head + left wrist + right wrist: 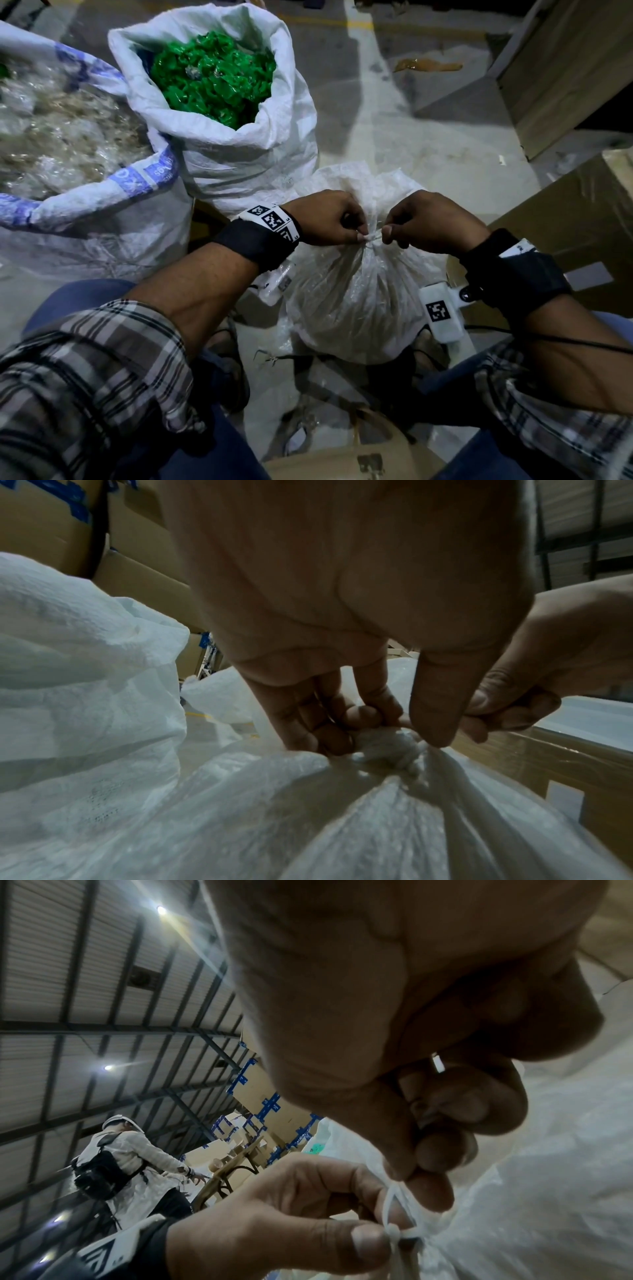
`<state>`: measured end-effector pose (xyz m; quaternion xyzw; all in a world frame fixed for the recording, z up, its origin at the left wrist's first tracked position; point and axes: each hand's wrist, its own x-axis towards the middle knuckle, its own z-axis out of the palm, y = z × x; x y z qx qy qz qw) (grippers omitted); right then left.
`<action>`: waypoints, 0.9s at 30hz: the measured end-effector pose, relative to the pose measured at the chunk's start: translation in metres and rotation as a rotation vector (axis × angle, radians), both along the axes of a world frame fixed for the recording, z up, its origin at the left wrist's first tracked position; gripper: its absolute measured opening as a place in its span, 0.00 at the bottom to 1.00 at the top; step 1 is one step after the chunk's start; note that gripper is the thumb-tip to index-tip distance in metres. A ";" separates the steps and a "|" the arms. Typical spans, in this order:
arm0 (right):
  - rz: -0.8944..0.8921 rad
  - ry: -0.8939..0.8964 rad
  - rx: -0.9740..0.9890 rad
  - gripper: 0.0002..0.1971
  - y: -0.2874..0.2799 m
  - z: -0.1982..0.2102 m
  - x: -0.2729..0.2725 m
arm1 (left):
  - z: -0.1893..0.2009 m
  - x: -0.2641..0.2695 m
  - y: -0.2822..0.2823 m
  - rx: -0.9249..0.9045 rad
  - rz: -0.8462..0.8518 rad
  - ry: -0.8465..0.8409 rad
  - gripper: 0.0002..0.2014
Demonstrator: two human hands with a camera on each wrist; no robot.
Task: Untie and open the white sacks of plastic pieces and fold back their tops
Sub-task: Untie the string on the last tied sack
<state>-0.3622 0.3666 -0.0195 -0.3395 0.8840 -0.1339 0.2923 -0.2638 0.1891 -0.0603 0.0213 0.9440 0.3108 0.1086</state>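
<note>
A tied white sack [356, 301] stands between my knees, its neck bunched by a white string knot [371, 237]. My left hand [329, 219] pinches the knot from the left with thumb and curled fingers. My right hand [424, 222] pinches the string from the right. In the left wrist view the left hand's fingers [329, 723] curl onto the knot [390, 748]. In the right wrist view the right hand's fingertips [431, 1183] pinch a strand of string [394, 1213] while the left hand's thumb [366, 1242] presses the knot [394, 1231].
An open white sack of green plastic pieces [212, 78] stands behind, its top folded back. A larger open sack of clear pieces [61, 144] sits at the left. Cardboard boxes [582, 219] crowd the right. Another person [126, 1158] works in the distance.
</note>
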 end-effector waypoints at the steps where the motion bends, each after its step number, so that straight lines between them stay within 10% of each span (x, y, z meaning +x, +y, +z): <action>1: 0.005 -0.004 0.001 0.09 0.000 0.000 -0.001 | 0.000 0.000 0.000 0.008 0.003 -0.009 0.10; 10: -0.094 -0.378 -0.230 0.10 0.003 -0.004 0.006 | -0.003 0.003 -0.003 -0.033 0.034 0.031 0.08; 19: -0.099 -0.140 -0.244 0.02 -0.004 -0.020 0.017 | -0.005 0.004 -0.008 -0.003 -0.009 -0.009 0.06; 27: 0.094 0.012 -0.223 0.14 -0.007 -0.029 0.016 | -0.009 0.007 -0.023 0.006 0.004 0.027 0.06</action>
